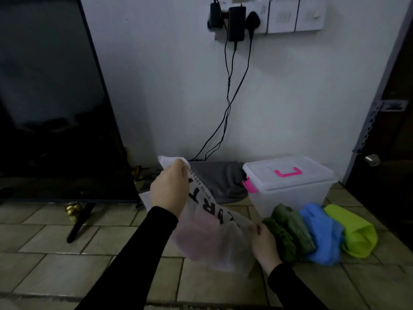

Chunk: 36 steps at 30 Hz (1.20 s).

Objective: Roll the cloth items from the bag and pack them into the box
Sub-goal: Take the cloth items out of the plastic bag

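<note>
Left hand: the left hand (169, 189) is raised, back of the hand to the camera, black sleeve (134, 253) running down to the lower edge; its fingers are curled round the upper rim of the bag (212, 238) and grip it.
Right hand: the right hand (264, 245) sits lower and nearer the camera, fingers and thumb pinching the bag's right edge.
Bag: translucent white plastic with large black lettering, stretched on a slant between the two grips, its loose bottom hanging below them; a pinkish shade shows through the lower part, but what it is cannot be told.
Rolled cloths: just right of the right-hand grip, three rolls lie side by side on the floor, dark green (288, 233) touching the hand's knuckles, then blue (321, 233), then lime green (355, 231).
Box: beyond the rolls, up and right of the right-hand grip, a clear plastic box (290, 193) stands with its lid on, pink handle and pink latch visible.
Grey cloth: a grey cloth (221, 182) lies behind the bag, between the left-hand grip and the box.
Edges: a television (55, 97) on its stand lies left of the left-hand grip; the wall with cables (230, 97) lies beyond both hands; a dark door (393, 130) stands far right.
Open room: bare tiled floor (67, 265) stretches below and left of the left arm, toward the camera.
</note>
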Tool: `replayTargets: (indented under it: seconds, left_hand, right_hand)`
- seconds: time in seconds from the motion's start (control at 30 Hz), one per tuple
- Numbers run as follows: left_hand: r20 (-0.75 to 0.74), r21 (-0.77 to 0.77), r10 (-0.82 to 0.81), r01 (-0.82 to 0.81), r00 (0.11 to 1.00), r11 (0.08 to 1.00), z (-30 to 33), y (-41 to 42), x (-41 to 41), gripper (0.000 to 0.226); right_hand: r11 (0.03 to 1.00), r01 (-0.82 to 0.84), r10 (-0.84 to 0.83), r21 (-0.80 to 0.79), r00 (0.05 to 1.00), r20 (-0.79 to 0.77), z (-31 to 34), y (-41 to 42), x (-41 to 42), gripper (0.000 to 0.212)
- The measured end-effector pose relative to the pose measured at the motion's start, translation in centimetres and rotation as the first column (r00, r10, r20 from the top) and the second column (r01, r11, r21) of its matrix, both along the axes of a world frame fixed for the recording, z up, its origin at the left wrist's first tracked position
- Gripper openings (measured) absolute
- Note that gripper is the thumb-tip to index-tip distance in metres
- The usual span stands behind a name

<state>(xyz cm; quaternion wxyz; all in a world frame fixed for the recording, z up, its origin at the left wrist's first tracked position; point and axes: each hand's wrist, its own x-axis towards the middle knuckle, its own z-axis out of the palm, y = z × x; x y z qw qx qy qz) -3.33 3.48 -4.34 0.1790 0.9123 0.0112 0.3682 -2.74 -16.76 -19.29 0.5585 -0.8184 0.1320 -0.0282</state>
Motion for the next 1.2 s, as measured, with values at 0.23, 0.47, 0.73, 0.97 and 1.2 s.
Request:
replayTargets:
  seconds: [0.23,0.47,0.73,0.97,1.2]
  left_hand:
    - [-0.092,-0.047,0.090,-0.095,0.992,0.994,-2.3,1.4,0.0,0.015]
    - [-0.446,0.019,0.064,-0.062,0.893,0.998,-8.3,-2.3,-0.2,0.066]
    - [-0.332,-0.349,-0.134,0.011,0.934,0.937,-10.7,1.3,0.4,0.005]
    - [-0.574,-0.338,-0.114,-0.108,0.811,0.935,-13.4,3.7,-0.1,0.026]
    - [-0.529,0.232,0.207,-0.094,0.823,0.968,-11.1,1.9,2.2,0.030]
  right_hand:
    - [0.997,-0.019,0.009,0.077,0.992,0.127,1.6,-0.3,-0.1,0.022]
    - [0.992,-0.119,0.114,0.032,0.986,0.122,1.5,-0.2,0.9,0.022]
    - [0.985,-0.159,0.167,-0.073,0.978,0.123,1.8,0.5,0.7,0.021]
    - [0.929,-0.279,0.312,-0.242,0.944,0.110,3.0,2.5,0.8,0.011]
    - [0.919,-0.254,0.302,-0.301,0.945,0.125,3.4,1.1,0.6,0.017]
